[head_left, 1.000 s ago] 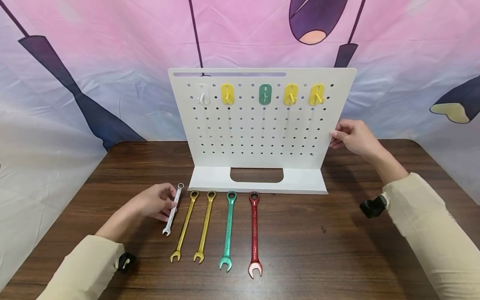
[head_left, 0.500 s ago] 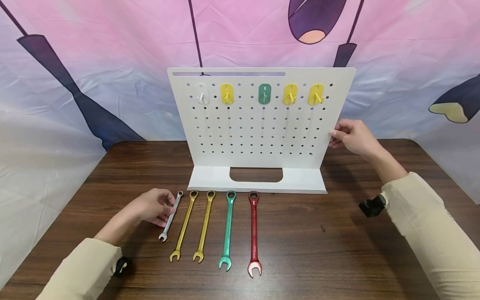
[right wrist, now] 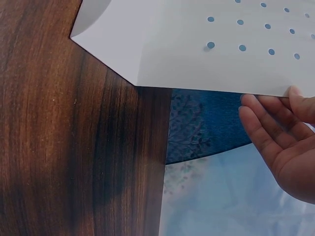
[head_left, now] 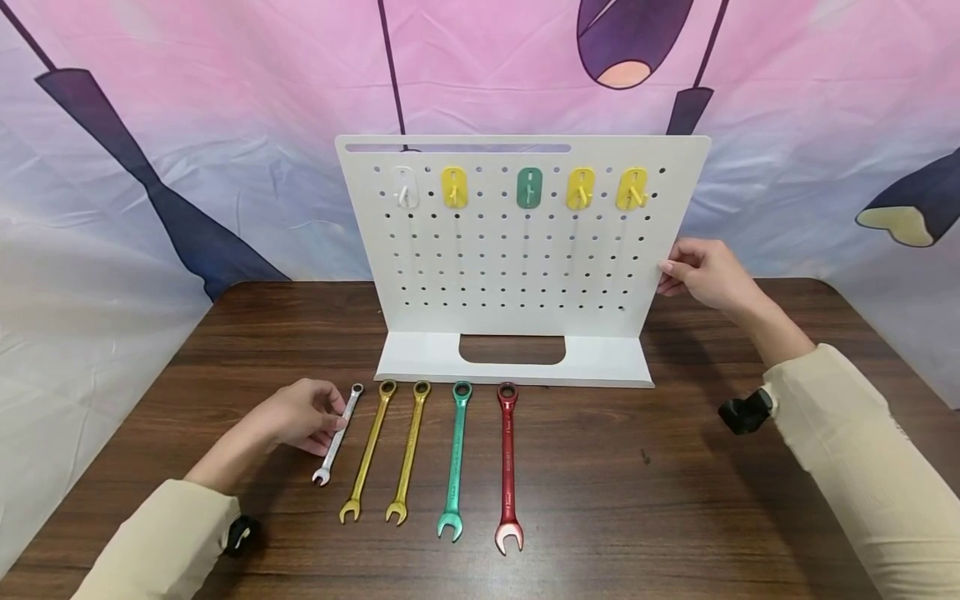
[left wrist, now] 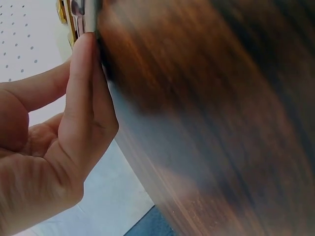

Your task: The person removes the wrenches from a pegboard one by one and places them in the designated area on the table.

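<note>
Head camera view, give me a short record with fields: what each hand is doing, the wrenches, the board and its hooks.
left hand: left hand touches the silver wrench with its fingertips on the table
right hand: right hand holds the right edge of the white pegboard
wrenches: five in a row in front of the board: silver wrench, two gold wrenches, green wrench, red wrench
hooks: white hook, yellow hook, green hook, two more yellow hooks, all bare
board stance: upright on its own base
</note>
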The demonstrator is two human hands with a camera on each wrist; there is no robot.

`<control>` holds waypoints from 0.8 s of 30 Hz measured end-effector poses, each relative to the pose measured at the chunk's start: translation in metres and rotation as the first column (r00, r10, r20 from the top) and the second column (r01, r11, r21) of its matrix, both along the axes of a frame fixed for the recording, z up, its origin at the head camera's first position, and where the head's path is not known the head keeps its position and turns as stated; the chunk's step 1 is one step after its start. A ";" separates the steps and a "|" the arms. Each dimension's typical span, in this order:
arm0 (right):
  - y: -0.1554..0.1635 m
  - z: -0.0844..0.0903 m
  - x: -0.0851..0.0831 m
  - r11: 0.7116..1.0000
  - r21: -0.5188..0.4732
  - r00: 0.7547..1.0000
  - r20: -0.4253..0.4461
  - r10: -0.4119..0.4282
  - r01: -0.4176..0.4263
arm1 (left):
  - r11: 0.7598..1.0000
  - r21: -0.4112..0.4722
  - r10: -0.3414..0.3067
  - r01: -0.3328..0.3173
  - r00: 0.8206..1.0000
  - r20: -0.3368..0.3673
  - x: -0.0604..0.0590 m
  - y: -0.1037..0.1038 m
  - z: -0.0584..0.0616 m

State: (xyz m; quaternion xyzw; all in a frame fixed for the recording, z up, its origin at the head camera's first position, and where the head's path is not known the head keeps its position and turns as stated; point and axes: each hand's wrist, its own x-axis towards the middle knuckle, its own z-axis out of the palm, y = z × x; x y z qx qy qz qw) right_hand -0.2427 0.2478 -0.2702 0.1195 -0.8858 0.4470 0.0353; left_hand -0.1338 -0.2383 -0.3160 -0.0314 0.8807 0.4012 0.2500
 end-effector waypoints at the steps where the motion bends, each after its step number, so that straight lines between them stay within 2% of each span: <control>1: 0.000 0.000 0.000 1.000 0.001 1.000 0.000 0.000 0.000 | 1.000 0.001 0.000 0.000 1.000 0.000 0.000 0.000 0.000; 16: 0.001 -0.002 0.003 1.000 -0.030 1.000 0.008 0.002 -0.002 | 1.000 -0.008 0.008 -0.008 1.000 -0.019 0.001 0.000 0.000; 20: 0.002 -0.004 0.005 1.000 -0.012 1.000 -0.011 -0.002 0.001 | 1.000 -0.010 0.009 -0.009 1.000 -0.023 0.003 0.000 0.001; 24: 0.007 -0.006 0.010 1.000 0.005 1.000 0.010 0.001 -0.001 | 1.000 -0.020 0.005 -0.006 0.999 -0.034 0.003 -0.002 0.000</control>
